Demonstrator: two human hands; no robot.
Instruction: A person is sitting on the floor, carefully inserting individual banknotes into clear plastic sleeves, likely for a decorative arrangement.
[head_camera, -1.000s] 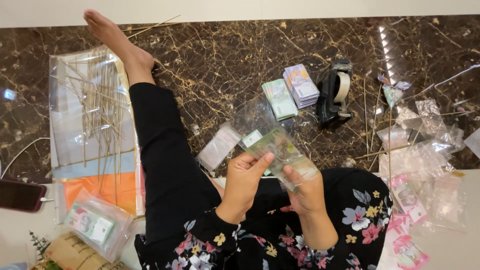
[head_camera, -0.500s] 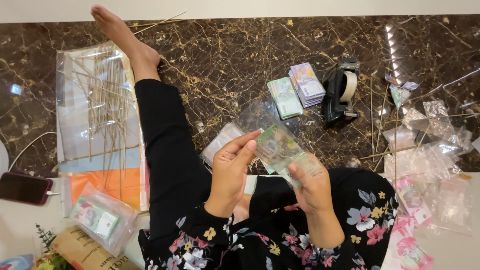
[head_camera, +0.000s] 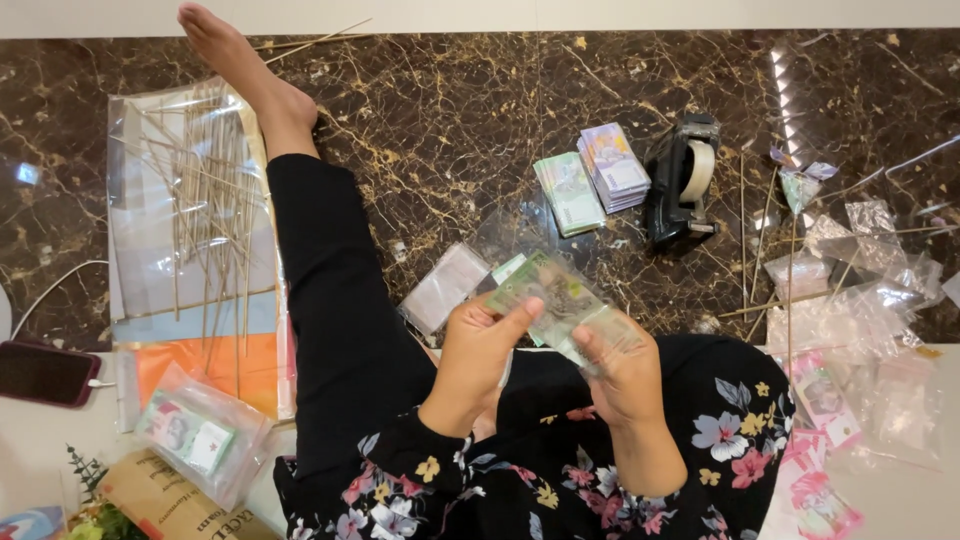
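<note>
Currently you are sitting on a dark marbled floor (head_camera: 450, 120) with one leg stretched out ahead, and both of your hands are working just above your lap. Your left hand (head_camera: 478, 345) is pinching the near left edge of a greenish banknote (head_camera: 545, 292), thumb lying on top. Your right hand (head_camera: 620, 365) is gripping the note's other end, where a clear plastic sleeve (head_camera: 610, 330) appears to be wrapping it, though the glare is making that hard to tell. The note is tilting down towards the right, held in the air between your two hands.

Just beyond your hands, another clear sleeve (head_camera: 443, 288) is lying flat on the floor. Farther out, a green stack of banknotes (head_camera: 566, 192) is resting beside a purple stack (head_camera: 614, 166), the two touching. A black tape dispenser (head_camera: 685, 180) is standing just right of them. To your left, thin wooden sticks (head_camera: 205, 200) are lying scattered over a plastic sheet. To your right, loose empty sleeves (head_camera: 870, 290) are piling up on the floor.
</note>
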